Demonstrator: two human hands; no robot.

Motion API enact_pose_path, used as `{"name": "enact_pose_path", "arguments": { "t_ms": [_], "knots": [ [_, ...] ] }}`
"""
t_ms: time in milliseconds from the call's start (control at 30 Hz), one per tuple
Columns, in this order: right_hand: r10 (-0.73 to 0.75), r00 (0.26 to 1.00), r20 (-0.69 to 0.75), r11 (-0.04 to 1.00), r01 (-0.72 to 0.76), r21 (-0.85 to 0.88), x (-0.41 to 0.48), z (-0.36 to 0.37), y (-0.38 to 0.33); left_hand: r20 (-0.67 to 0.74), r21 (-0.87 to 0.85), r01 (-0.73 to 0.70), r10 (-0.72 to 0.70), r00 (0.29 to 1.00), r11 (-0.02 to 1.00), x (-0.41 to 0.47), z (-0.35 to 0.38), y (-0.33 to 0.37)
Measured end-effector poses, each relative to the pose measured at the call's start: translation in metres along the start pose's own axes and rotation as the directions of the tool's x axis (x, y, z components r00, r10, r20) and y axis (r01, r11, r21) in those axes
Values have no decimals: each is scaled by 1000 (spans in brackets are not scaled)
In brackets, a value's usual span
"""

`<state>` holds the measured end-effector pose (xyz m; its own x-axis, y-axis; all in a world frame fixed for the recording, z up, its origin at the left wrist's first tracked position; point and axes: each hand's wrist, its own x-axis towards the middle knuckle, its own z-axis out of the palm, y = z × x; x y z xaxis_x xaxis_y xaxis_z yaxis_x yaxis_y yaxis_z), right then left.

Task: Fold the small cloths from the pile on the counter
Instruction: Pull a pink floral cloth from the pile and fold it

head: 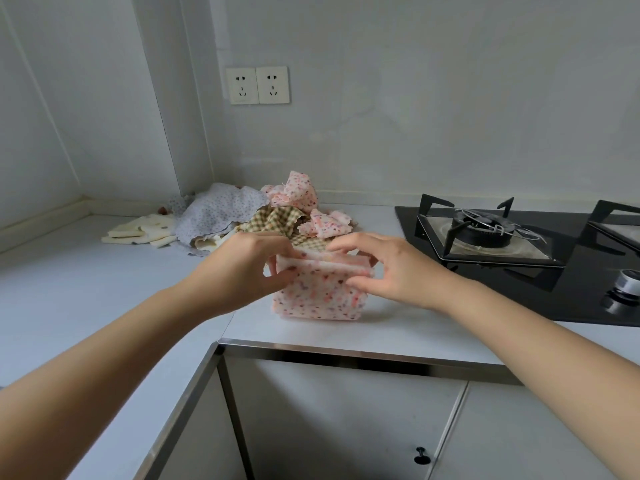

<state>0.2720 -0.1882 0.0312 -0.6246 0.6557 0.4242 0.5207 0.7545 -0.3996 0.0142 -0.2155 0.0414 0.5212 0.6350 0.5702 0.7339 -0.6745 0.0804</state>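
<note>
We see the left hand (249,268) and the right hand (384,268) each pinching an end of the doubled top edge of a soft pink flower-printed cloth (318,299). Its limp layers rest on the smooth pale counter (104,289), just before the crumpled pile of floral and checked cloths (277,216). If either pinch loosens, we judge the thin layers would slip askew. A backward drag could snag the pile.

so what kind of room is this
Most likely a home kitchen: a gas hob is set into the counter, cabinet doors sit below it, and the left hand and right hand hold a pink floral cloth.
</note>
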Motion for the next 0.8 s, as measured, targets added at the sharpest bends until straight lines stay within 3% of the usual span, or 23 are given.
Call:
{"name": "enact_pose_path", "arguments": {
  "t_ms": [267, 433, 533, 600, 733, 800],
  "knots": [
    [-90, 995, 39, 992, 93, -86, 8, -5, -6, 63, 16, -61, 59, 996, 998, 5, -7, 1],
    [1, 1000, 10, 1000, -1, 2, 8, -9, -10, 127, 60, -89, 80, 989, 994, 4, -13, -3],
    [79, 994, -78, 988, -68, 138, 9, -13, -11, 129, 10, -4, 3, 992, 1000, 5, -16, -3],
    [114, 987, -115, 970, -86, 226, 11, -13, -12, 125, -120, 132, -117, 985, 984, 8, -16, -2],
    [227, 955, -190, 875, -115, 470, 20, -8, -2, 113, -481, 370, -362, 925, 795, 19, -3, 1],
    [338, 922, -187, 759, -149, 633, 29, -5, 8, 137, -652, 433, -465, 874, 623, 28, 8, -2]
  ]
}}
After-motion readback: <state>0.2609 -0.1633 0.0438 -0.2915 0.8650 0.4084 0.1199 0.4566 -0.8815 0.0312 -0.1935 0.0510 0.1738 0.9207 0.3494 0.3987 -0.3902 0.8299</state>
